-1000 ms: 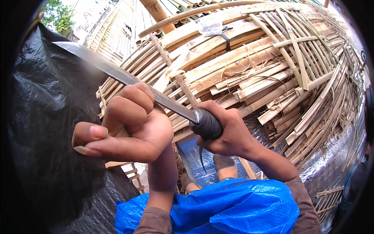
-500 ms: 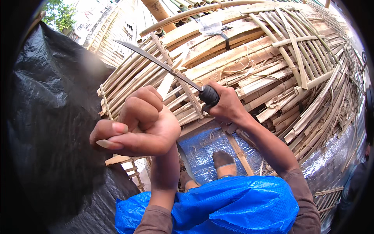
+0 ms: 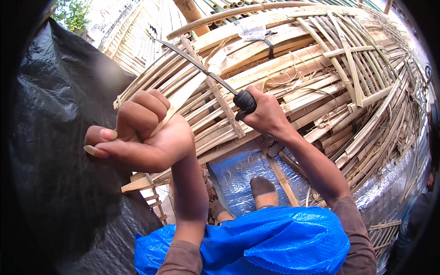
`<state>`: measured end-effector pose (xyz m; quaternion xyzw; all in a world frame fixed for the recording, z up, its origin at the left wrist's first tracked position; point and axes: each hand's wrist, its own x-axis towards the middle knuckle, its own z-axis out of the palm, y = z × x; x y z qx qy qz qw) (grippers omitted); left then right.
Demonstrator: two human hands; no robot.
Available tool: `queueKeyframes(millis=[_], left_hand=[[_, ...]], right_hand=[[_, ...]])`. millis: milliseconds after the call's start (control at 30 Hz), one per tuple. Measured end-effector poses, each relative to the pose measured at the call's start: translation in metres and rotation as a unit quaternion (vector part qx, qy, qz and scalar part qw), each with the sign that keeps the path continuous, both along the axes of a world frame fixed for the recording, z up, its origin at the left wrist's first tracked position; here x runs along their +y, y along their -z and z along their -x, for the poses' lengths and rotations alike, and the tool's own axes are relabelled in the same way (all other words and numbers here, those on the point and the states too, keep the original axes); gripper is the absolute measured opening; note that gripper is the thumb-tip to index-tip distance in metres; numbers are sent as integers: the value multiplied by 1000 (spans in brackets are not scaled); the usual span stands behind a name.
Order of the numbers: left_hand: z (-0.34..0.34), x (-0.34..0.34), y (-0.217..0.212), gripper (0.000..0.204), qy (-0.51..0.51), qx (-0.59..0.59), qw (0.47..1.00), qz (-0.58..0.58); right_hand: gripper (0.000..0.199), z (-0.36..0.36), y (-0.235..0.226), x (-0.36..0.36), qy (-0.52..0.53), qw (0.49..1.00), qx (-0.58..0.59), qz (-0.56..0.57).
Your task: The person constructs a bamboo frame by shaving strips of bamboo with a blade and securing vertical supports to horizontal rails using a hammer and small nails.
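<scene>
My left hand [image 3: 142,133] is raised close to the camera, fingers curled around a thin pale bamboo strip [image 3: 185,94] that runs up and to the right. My right hand [image 3: 266,114] grips the black handle of a long knife [image 3: 197,64]. Its narrow blade points up and to the left and lies along the strip's far end. Both hands are over a big stack of split bamboo slats and woven bamboo frames [image 3: 311,78].
A black plastic sheet [image 3: 55,160] fills the left side. A blue tarp [image 3: 256,243] covers my lap, and a blue sheet [image 3: 238,174] lies on the ground with my sandalled foot [image 3: 263,192] on it. A small bamboo ladder frame [image 3: 151,197] stands below my left hand.
The knife has travelled away from me, up along the bamboo strip, my right hand reaching out farther. My left hand has shifted slightly right while keeping its grip.
</scene>
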<state>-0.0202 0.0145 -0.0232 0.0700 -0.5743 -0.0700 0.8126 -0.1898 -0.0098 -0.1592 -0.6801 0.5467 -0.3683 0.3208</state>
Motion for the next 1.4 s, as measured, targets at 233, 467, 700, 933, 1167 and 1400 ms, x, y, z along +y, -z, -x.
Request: queueKeyframes(millis=[233,467,700,933,1167,1400], left_hand=[[-8,-6,-2,33,0,-2,1000,8],[-14,-15,-18,33,-86,5,996,-18],[-25,-39,-38,23,-170,61,983,-32],[-20,-50,-56,33,-104,32,992,-58],[-37,-58,-65,34,-163,-6,986,-43],[-28,-64,-67,19,-165,9,986,-20]], right_hand=[[37,-18,-35,49,-114,979,-128,107],[36,-7,5,-24,16,999,23,-20],[36,-33,-55,28,-110,984,-140,24],[33,-3,20,-25,29,999,-24,-28],[36,-38,-57,16,-86,986,-134,39],[32,-7,3,-26,23,996,-28,-79]])
